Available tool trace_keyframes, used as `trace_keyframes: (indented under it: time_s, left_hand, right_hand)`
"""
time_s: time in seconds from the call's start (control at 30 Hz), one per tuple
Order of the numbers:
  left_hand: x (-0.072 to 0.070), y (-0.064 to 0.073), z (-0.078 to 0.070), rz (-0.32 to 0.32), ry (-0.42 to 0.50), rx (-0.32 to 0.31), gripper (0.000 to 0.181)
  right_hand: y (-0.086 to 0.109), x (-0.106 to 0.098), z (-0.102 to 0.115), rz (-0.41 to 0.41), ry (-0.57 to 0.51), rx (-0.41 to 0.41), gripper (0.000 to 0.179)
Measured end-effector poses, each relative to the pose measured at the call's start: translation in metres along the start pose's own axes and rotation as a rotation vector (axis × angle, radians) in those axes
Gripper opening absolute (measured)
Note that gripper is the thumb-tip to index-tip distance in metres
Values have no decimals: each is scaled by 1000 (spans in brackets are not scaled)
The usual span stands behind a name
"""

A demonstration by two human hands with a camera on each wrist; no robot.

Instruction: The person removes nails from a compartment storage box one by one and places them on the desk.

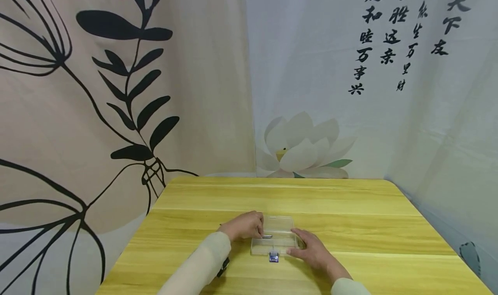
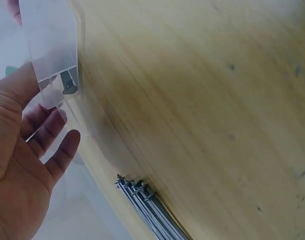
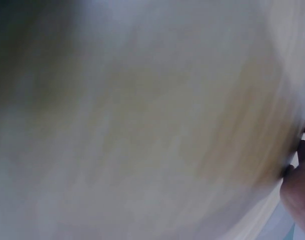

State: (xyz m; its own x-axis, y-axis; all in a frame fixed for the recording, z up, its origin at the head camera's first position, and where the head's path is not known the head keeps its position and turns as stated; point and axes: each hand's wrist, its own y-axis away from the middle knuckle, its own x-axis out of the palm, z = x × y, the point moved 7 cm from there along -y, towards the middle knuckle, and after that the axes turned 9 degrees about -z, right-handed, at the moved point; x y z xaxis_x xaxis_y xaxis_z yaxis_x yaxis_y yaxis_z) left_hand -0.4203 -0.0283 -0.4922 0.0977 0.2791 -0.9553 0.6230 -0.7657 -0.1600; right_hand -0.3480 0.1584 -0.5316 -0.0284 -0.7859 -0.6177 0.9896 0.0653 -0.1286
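A clear plastic box point(image 1: 258, 248) lies on the table, its lid point(image 1: 278, 223) folded back and a divider inside. My left hand point(image 1: 244, 226) reaches over the box's left side, fingers bent down, pinching a silvery nail point(image 1: 267, 236) at the compartment. The left wrist view shows a dark nail head point(image 2: 69, 89) through the box wall, beside the left hand point(image 2: 17, 150); its fingertips are partly hidden. My right hand point(image 1: 313, 249) grips the right end of the box, thumb in front and fingers behind. In the right wrist view only part of a hand point(image 3: 298, 187) appears at the edge.
Several grey nails point(image 2: 150, 210) lie bundled on the wooden table point(image 1: 350, 217), near the left hand. A small blue piece point(image 1: 274, 257) sits at the box's front edge. Printed curtains point(image 1: 210, 92) hang behind the table. The right wrist view is mostly blurred.
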Motion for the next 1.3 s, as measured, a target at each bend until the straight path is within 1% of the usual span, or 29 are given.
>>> trace_keyframes:
  time_s: [0.1,0.2,0.33,0.4,0.47,0.53,0.7,0.8,0.9,1.03,1.13,1.3]
  left_hand:
    - [1,2,2,3,46,-7,6]
    - [1,2,8,-12,147,-35,6]
    - [-7,3,17,-52,297,-101,7]
    - [-14,4,22,-71,331,-137,8]
    - [-21,5,28,-83,353,-172,8]
    - [-28,7,33,-95,365,-189,8]
    - [-42,14,44,-121,395,-217,12]
    - [-47,19,51,-136,403,-240,13]
    - [-50,24,59,-148,421,-277,13]
    - [-55,31,69,-179,437,-305,11]
    - [-58,37,75,-204,448,-315,10]
    - [-59,49,87,-215,475,-351,11]
  right_hand:
    - [1,1,0,6,0,2,72]
    - [1,0,0,15,-2,10,73]
    - [1,0,-1,20,0,12,74]
    - [0,0,-1,21,4,9,74]
    - [0,0,-1,21,7,9,74]
    - [-1,0,-1,20,7,7,74]
    - [-1,0,-1,16,9,1,74]
    - [-1,0,-1,13,11,3,73]
    - [-1,0,-1,11,11,3,73]
    - [0,0,-1,5,11,-1,73]
    - [0,0,0,2,10,-3,73]
    - [0,0,1,9,9,3,74]
